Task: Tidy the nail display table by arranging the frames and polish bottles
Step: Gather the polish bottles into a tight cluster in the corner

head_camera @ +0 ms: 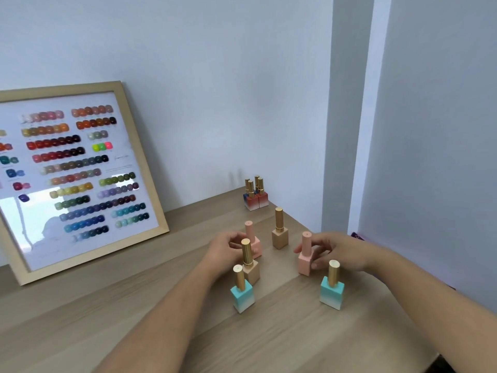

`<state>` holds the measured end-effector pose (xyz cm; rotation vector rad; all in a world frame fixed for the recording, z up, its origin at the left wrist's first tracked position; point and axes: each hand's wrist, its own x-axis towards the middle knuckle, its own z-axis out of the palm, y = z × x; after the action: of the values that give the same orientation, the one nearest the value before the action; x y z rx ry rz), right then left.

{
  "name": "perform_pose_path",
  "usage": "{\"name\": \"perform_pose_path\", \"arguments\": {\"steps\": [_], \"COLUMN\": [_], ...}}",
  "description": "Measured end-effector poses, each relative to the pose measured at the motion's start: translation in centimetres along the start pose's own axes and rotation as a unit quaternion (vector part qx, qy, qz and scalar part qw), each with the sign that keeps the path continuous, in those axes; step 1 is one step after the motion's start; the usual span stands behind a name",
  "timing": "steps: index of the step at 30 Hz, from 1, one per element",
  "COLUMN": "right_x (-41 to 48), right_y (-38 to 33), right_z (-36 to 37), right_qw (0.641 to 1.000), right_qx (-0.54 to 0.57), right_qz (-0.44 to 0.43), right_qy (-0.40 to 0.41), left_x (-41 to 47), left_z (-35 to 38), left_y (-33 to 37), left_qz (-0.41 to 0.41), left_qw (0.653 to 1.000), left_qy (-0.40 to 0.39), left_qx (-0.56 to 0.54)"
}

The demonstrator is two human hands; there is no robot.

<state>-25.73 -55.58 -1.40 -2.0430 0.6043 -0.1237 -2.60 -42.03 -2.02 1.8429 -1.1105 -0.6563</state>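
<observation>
A wooden frame (143, 162) of colour swatches leans against the wall at the left. Several polish bottles stand on the wooden table (121, 313). My left hand (225, 250) curls around the base of a pink bottle (250, 234); a beige gold-capped bottle (250, 266) stands just in front of it. My right hand (339, 251) grips a second pink bottle (305, 258) between thumb and fingers. Another beige bottle (279, 234) stands between the hands, farther back. Two teal bottles stand nearest me, one on the left (242, 294) and one on the right (332, 290).
A tight cluster of red and blue gold-capped bottles (255, 199) stands at the table's back corner by the wall. The table's right edge runs close behind my right forearm, with a dark purple object (357, 236) beyond it.
</observation>
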Motion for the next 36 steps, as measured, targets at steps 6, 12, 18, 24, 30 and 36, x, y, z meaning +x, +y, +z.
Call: {"name": "perform_pose_path", "arguments": {"steps": [6,12,18,24,30,36], "right_x": [1.5,5.9,12.1,17.4,20.2,21.0], "right_y": [0.5,0.3,2.0,2.6,2.6,3.0], "right_z": [-0.5,-2.7,-3.3,-3.3,-3.0,-3.0], "right_qw": [0.997,0.98,0.972,0.975,0.969,0.964], "right_qx": [0.005,0.054,0.068,0.04,0.021,0.045], "right_qz": [-0.034,-0.071,-0.045,-0.047,-0.076,-0.067], "right_qy": [0.064,0.177,0.22,0.215,0.234,0.252], "left_x": [1.1,4.5,8.6,12.6,15.3,16.1], "left_z": [0.6,-0.2,0.9,2.1,2.6,2.7], "left_y": [-0.7,-1.0,-2.4,-2.0,-1.9,-2.1], "left_qz": [0.025,0.041,0.065,0.071,0.055,0.038], "left_qw": [0.998,0.996,0.99,0.983,0.982,0.976], "left_qy": [0.057,0.069,0.12,0.154,0.164,0.208], "left_qx": [-0.021,0.026,0.036,0.068,0.074,0.045]}}
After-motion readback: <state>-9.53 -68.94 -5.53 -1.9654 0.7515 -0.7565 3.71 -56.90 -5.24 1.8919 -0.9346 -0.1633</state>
